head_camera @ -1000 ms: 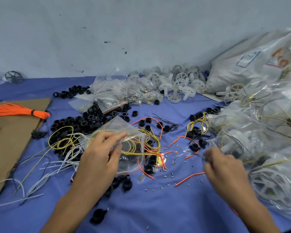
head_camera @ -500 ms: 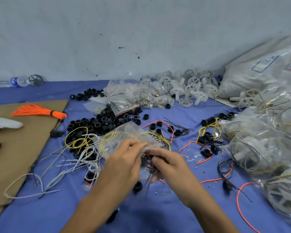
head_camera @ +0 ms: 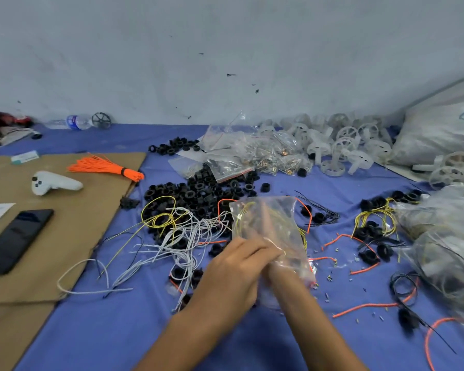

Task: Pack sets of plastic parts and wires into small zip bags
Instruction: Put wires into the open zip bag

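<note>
A small clear zip bag [head_camera: 288, 210] with yellow wire inside is held up over the blue cloth. My left hand [head_camera: 233, 269] grips the bag's lower edge at its mouth. My right hand [head_camera: 275, 254] is pushed inside the bag, its fingers showing only dimly through the plastic. Loose black plastic rings [head_camera: 198, 188] are heaped just behind. White wires [head_camera: 182, 236] and yellow wire loops [head_camera: 158, 218] lie tangled to the left. Orange wires [head_camera: 359, 307] and black wires [head_camera: 402, 285] are scattered at the right.
White plastic wheels [head_camera: 340, 145] and bags of small parts [head_camera: 252, 153] line the wall. Filled clear bags [head_camera: 445, 236] pile up at the right. On the cardboard sheet [head_camera: 65, 236] at the left lie a phone [head_camera: 16, 239], a white controller [head_camera: 54, 182] and an orange wire bundle [head_camera: 105, 167].
My right hand came over from the right side, met the bag's mouth and has now gone inside it. The bag tipped upright and the camera turned left.
</note>
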{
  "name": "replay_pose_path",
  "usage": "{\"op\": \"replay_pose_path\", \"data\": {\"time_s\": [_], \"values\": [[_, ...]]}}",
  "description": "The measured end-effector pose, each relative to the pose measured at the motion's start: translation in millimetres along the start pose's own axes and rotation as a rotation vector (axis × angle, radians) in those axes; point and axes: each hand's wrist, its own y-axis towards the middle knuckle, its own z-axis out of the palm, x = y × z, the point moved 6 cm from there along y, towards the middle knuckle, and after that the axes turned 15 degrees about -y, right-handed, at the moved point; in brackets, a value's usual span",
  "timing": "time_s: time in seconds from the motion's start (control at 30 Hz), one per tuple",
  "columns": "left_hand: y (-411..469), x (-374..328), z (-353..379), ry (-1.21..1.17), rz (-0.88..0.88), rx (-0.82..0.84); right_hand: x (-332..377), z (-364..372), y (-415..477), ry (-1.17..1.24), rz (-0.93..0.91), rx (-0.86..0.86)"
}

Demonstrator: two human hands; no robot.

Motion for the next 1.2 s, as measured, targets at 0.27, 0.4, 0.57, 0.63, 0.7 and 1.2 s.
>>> {"op": "replay_pose_path", "data": {"time_s": [0.27, 0.4, 0.57, 0.63, 0.7, 1.2], "values": [[-45, 42, -4, -0.238, -0.23, -0.049, -45, 32, -39, 0.136, -0.423, -0.107], [-80, 97, -34, 0.049, -0.544, -0.283, -77, 33, -61, 0.383, -0.429, -0.42], [-97, 135, -30, 0.135, -0.808, -0.209, -82, 23, -69, 0.527, -0.41, -0.513], [-93, 137, -31, 0.115, -0.782, -0.224, -83, 25, -69, 0.522, -0.398, -0.523], [-87, 138, -30, 0.139, -0.755, -0.186, -88, 30, -65, 0.527, -0.358, -0.485], [-71, 132, -85, -0.191, -0.773, -0.537, -94, 40, -61, 0.612, -0.416, -0.427]]}}
